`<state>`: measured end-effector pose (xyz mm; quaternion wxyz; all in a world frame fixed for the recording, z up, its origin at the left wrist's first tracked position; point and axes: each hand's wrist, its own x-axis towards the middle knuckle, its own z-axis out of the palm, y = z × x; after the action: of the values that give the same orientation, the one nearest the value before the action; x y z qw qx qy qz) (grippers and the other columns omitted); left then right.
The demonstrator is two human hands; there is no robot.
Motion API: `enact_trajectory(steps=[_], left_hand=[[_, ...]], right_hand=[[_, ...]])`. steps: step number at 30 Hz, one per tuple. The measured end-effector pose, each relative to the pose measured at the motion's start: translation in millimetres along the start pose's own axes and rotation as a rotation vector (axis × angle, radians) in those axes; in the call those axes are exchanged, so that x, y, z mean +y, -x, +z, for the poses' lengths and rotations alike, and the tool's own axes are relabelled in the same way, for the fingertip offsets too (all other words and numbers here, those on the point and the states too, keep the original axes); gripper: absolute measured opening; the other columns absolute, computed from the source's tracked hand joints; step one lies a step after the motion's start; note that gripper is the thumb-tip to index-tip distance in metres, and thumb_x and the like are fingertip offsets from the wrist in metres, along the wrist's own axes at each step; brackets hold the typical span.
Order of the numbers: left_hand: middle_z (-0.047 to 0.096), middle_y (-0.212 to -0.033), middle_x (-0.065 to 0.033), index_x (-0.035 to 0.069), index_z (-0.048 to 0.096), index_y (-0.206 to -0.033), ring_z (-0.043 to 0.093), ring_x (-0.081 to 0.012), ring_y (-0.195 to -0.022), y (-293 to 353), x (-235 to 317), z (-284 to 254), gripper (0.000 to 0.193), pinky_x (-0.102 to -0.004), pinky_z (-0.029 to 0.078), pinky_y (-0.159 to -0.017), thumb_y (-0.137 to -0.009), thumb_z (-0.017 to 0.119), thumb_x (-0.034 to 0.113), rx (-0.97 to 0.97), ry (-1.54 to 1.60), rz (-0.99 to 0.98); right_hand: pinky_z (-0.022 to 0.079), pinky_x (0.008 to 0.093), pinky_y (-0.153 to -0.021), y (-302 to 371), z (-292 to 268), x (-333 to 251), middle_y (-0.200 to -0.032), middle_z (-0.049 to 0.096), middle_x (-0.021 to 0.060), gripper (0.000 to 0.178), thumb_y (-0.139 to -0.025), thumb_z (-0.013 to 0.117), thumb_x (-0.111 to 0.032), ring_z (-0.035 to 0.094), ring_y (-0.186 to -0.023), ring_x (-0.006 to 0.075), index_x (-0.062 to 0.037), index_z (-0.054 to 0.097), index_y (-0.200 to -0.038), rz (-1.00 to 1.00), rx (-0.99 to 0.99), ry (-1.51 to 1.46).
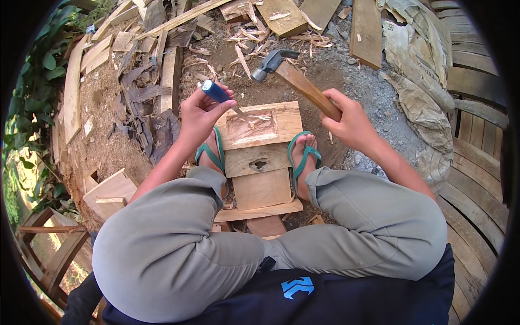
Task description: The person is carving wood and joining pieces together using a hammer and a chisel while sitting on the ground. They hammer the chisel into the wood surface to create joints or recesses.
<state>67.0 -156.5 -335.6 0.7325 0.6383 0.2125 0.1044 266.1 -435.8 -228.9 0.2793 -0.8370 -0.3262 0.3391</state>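
Observation:
A chisel (216, 92) with a blue handle is in my left hand (205, 112), its fingers closed round the handle. The blade slants down to the right, its tip near a shallow rectangular recess in a wooden board (292, 115); whether it touches is hard to tell. Pale wood chips (259, 119) lie in the recess. My right hand (346, 120) grips the wooden handle of a claw hammer (304, 86). The steel head is raised beyond the board's far edge, right of the chisel. The board lies between my sandalled feet.
Under and nearer than the board is a wood block (260, 161) with a ragged hole, then more pieces. Planks (366, 33), shavings and bark strips (145, 95) litter the dirt. Crumpled paper sacking (414, 65) lies right, beside slatted wood (479, 157). Leafy plants (40, 81) border the left.

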Motion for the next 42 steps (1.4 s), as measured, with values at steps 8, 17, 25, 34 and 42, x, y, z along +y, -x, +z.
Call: enact_trajectory(steps=[8,17,25,34,42], left_hand=[[0.071,-0.114,-0.0112,-0.001,0.063,-0.117,0.07,-0.0177,-0.108,-2.8,4.1,5.8,0.033,-0.0316,0.059,-0.096,-0.089,0.078,-0.004,0.0,0.005,0.033],[0.075,-0.109,-0.0097,-0.003,0.068,-0.114,0.072,-0.0142,-0.101,-2.4,4.7,16.1,0.027,-0.0298,0.061,-0.092,-0.089,0.079,-0.001,-0.035,-0.012,0.094],[0.075,-0.108,-0.0096,-0.003,0.068,-0.115,0.073,-0.0148,-0.102,-1.7,0.1,16.3,0.028,-0.0302,0.061,-0.094,-0.089,0.079,0.0,-0.035,-0.031,0.094],[0.074,-0.113,-0.0098,-0.001,0.067,-0.115,0.072,-0.0141,-0.103,0.0,-8.3,24.1,0.029,-0.0297,0.061,-0.095,-0.088,0.078,-0.002,-0.115,-0.007,0.056],[0.076,-0.11,-0.0078,0.002,0.07,-0.111,0.072,-0.0128,-0.102,3.9,-18.6,35.1,0.031,-0.0289,0.061,-0.091,-0.083,0.083,0.001,-0.114,-0.027,0.092]], right_hand=[[0.042,0.0269,-0.063,-0.4,7.0,10.6,-0.087,0.052,-0.0008,0.036,-0.085,0.062,-0.002,0.051,-0.074,0.0077,-0.0013,0.055,-0.121,0.061,-0.087,-0.184],[0.048,0.0292,-0.074,3.6,13.7,25.5,-0.096,0.059,0.0047,0.04,-0.089,0.065,-0.006,0.058,-0.085,0.011,-0.0039,0.055,-0.128,0.058,0.021,-0.193],[0.053,0.0468,-0.077,0.3,1.8,19.3,-0.092,0.069,0.0216,0.05,-0.09,0.065,-0.015,0.069,-0.079,0.0367,-0.01,0.052,-0.138,0.293,-0.257,-0.015],[0.052,0.0426,-0.069,7.2,13.6,57.7,-0.076,0.067,0.0196,0.044,-0.085,0.069,-0.014,0.066,-0.071,0.0363,-0.0041,0.059,-0.127,0.221,-0.193,0.217],[0.04,0.0276,-0.063,0.9,7.7,27.8,-0.078,0.048,-0.004,0.02,-0.094,0.07,-0.013,0.047,-0.071,0.0073,-0.0046,0.057,-0.107,0.208,-0.184,-0.206]])
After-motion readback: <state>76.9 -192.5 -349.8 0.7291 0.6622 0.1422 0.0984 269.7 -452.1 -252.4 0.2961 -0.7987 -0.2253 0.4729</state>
